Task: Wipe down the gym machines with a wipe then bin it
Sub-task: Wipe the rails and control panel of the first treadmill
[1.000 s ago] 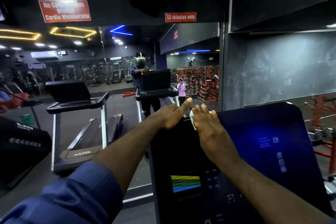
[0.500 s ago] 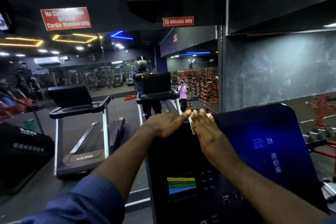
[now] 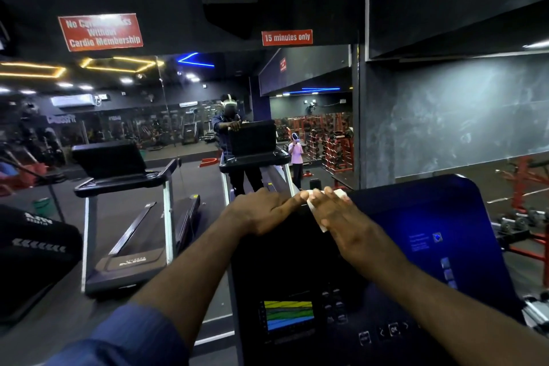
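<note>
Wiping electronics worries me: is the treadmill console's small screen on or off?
On: the small screen low on the console shows lit green, yellow and blue bands.

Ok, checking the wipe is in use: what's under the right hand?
A white wipe shows under the right hand, peeking out beside the fingers, against the top of the treadmill console. The hand covers most of the wipe, so its full shape is hidden.

small red sign (image 3: 287, 37) reads "15 minutes only"; large red sign (image 3: 101, 32) ends "without cardio membership"; console button (image 3: 394, 329) "ok".
</note>
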### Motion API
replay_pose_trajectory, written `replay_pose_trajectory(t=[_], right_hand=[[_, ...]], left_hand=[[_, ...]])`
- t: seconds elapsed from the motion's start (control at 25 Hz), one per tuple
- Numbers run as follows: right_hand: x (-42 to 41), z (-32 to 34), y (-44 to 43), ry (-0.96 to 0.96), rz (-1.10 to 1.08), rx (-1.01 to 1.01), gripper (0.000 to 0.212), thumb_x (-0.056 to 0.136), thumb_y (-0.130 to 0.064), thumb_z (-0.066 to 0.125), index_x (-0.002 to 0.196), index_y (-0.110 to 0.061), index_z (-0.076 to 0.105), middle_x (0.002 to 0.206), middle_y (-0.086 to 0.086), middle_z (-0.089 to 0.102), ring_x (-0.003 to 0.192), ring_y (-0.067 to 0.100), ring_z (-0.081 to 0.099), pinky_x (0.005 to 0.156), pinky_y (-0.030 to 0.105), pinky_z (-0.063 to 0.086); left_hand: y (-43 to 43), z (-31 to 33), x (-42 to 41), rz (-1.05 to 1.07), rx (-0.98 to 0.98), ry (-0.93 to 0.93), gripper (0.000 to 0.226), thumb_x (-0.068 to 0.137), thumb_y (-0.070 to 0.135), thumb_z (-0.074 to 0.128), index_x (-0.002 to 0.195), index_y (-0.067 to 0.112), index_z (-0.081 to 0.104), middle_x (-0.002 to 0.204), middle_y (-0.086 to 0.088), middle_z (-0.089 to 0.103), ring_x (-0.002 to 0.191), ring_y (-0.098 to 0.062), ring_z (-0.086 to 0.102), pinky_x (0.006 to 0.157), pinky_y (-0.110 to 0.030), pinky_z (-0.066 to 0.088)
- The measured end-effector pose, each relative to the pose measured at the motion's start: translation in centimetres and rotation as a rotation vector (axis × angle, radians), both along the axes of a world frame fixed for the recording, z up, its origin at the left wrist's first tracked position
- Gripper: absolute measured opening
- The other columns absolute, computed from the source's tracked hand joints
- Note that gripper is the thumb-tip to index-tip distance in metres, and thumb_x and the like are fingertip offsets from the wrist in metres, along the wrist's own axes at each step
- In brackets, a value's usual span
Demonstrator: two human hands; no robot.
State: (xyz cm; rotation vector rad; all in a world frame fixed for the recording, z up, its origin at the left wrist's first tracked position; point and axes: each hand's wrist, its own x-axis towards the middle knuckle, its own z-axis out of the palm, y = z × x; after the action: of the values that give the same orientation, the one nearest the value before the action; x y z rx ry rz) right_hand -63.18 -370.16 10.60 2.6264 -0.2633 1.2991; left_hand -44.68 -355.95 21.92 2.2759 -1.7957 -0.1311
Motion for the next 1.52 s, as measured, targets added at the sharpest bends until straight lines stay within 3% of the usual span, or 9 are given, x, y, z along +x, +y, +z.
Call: replay_pose_trajectory(t=[0.12, 0.28, 0.44, 0.52, 0.64, 0.8, 1.12, 1.32, 1.52], right_hand=[[-0.6, 0.2, -0.7, -0.193, -0.116, 0.338, 0.070, 0.107, -0.011, 0.051, 0.166, -0.016, 0.014, 0.171, -0.002, 0.011, 0.157, 0.001, -0.006, 0.127, 0.047, 0.022], [-1.9, -1.3, -2.8, 0.036, -0.082, 0.029, 0.080, 0.102, -0.018, 0.057, 0.165, -0.010, 0.009, 0.174, 0.007, 0.007, 0.161, 0.021, -0.002, 0.129, 0.047, 0.018], [-4.4, -0.7, -5.2, -0.188, -0.194, 0.365, 0.071, 0.109, -0.025, 0.042, 0.166, -0.013, 0.001, 0.173, 0.007, 0.006, 0.160, 0.017, -0.005, 0.129, 0.048, 0.019], [-5.2, -1.0, -5.8, -0.096, -0.119, 0.267, 0.062, 0.113, -0.034, 0.025, 0.166, -0.017, -0.001, 0.173, 0.005, 0.009, 0.160, 0.013, -0.003, 0.129, 0.040, 0.017], [-6.8, -0.5, -8.3, -0.097, -0.125, 0.199, 0.062, 0.113, -0.023, 0.037, 0.166, -0.015, 0.006, 0.172, 0.005, 0.013, 0.160, 0.011, 0.001, 0.129, 0.041, 0.019], [-9.3, -0.9, -11.7, 0.010, -0.134, 0.086, 0.066, 0.110, -0.021, 0.045, 0.166, -0.013, 0.011, 0.174, 0.004, 0.009, 0.160, 0.016, 0.000, 0.130, 0.043, 0.015], [-13.6, -1.1, -17.5, -0.178, -0.100, 0.096, 0.054, 0.108, -0.018, 0.041, 0.161, -0.011, 0.032, 0.168, 0.006, 0.030, 0.158, 0.016, 0.019, 0.127, 0.047, 0.025], [-15.8, -1.4, -19.3, -0.116, -0.074, 0.160, 0.059, 0.110, -0.018, 0.045, 0.164, -0.015, 0.022, 0.171, 0.002, 0.021, 0.160, 0.014, 0.011, 0.128, 0.046, 0.024], [-18.1, -2.1, -19.2, 0.005, -0.180, 0.188, 0.076, 0.109, -0.057, 0.034, 0.166, -0.017, 0.004, 0.174, 0.001, 0.000, 0.160, 0.014, -0.004, 0.130, 0.045, 0.017]], left_hand=[[-0.7, 0.5, -0.4, 0.020, 0.059, 0.008, 0.129, 0.063, 0.105, -0.008, 0.143, 0.030, 0.059, 0.139, -0.008, 0.065, 0.123, -0.023, 0.060, 0.112, -0.052, 0.044], [-1.7, 1.2, -1.5, 0.041, 0.179, 0.025, 0.100, 0.084, 0.086, 0.007, 0.146, 0.025, 0.056, 0.144, -0.007, 0.060, 0.126, -0.022, 0.057, 0.113, -0.045, 0.042], [-3.9, 1.1, -4.0, 0.034, 0.186, 0.003, 0.092, 0.090, 0.082, 0.010, 0.145, 0.025, 0.056, 0.143, -0.006, 0.061, 0.124, -0.020, 0.058, 0.111, -0.042, 0.042], [-5.4, 1.2, -5.5, 0.044, 0.190, -0.003, 0.086, 0.094, 0.077, 0.012, 0.144, 0.023, 0.056, 0.141, -0.007, 0.062, 0.122, -0.020, 0.058, 0.106, -0.037, 0.041], [-8.1, 1.2, -7.3, 0.045, 0.188, 0.007, 0.078, 0.100, 0.072, 0.015, 0.142, 0.023, 0.058, 0.140, -0.006, 0.062, 0.122, -0.021, 0.059, 0.105, -0.035, 0.040], [-11.7, 0.9, -10.1, 0.049, 0.171, 0.010, 0.083, 0.094, 0.079, 0.016, 0.135, 0.024, 0.063, 0.136, -0.007, 0.065, 0.119, -0.021, 0.061, 0.112, -0.042, 0.044], [-17.7, 0.3, -14.2, 0.056, 0.149, -0.034, 0.079, 0.095, 0.077, 0.019, 0.136, 0.025, 0.060, 0.136, -0.006, 0.063, 0.109, -0.019, 0.058, 0.110, -0.045, 0.045], [-20.2, 0.5, -16.2, 0.060, 0.159, -0.007, 0.090, 0.083, 0.086, 0.017, 0.137, 0.028, 0.061, 0.131, -0.001, 0.065, 0.111, -0.019, 0.061, 0.110, -0.045, 0.045], [-23.5, 0.7, -19.3, -0.024, 0.179, 0.025, 0.074, 0.095, 0.078, 0.029, 0.134, 0.027, 0.063, 0.135, -0.006, 0.065, 0.114, -0.020, 0.059, 0.105, -0.038, 0.045]])
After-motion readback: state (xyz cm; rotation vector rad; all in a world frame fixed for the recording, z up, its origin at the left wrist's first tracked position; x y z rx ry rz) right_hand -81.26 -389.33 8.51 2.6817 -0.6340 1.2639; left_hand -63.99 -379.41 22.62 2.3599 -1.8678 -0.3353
